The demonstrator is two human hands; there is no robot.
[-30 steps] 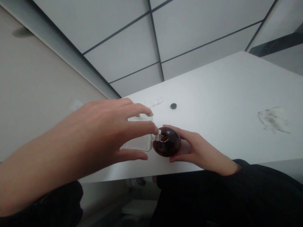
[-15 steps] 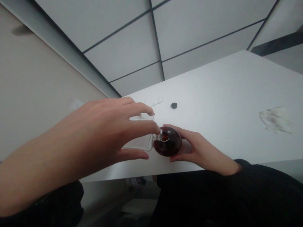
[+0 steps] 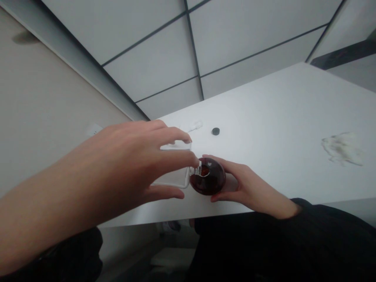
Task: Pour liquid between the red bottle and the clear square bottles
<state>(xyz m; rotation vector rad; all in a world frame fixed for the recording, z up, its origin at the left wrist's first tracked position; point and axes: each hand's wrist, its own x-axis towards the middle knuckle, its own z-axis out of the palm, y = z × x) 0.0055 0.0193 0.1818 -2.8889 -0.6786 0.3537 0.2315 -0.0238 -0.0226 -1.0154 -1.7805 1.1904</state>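
My left hand (image 3: 141, 160) is wrapped round a clear glass bottle (image 3: 174, 178), which is tipped on its side with its threaded neck pointing right. The neck's mouth is at the round opening of a dark red-brown, rounded container (image 3: 213, 180); whether they touch I cannot tell. An index fingertip rests by the bottle's neck. From the right, my right hand (image 3: 245, 184) grips the dark container between thumb and fingers. Much of the bottle is hidden behind my left hand. Beyond the container, a small dark round cap (image 3: 216, 131) lies on the white table (image 3: 273, 133).
A small whitish, clear piece (image 3: 195, 126) lies behind my left hand. Farther right on the table is a crumpled white tissue or wipe (image 3: 343, 149). A panelled partition (image 3: 158, 55) borders the table's far side, and a wall with a socket (image 3: 94, 129) stands at the left.
Nearly nothing differs. Both hands, the bottle and the container hold the same positions, apart from a very slight shift of the whole view.
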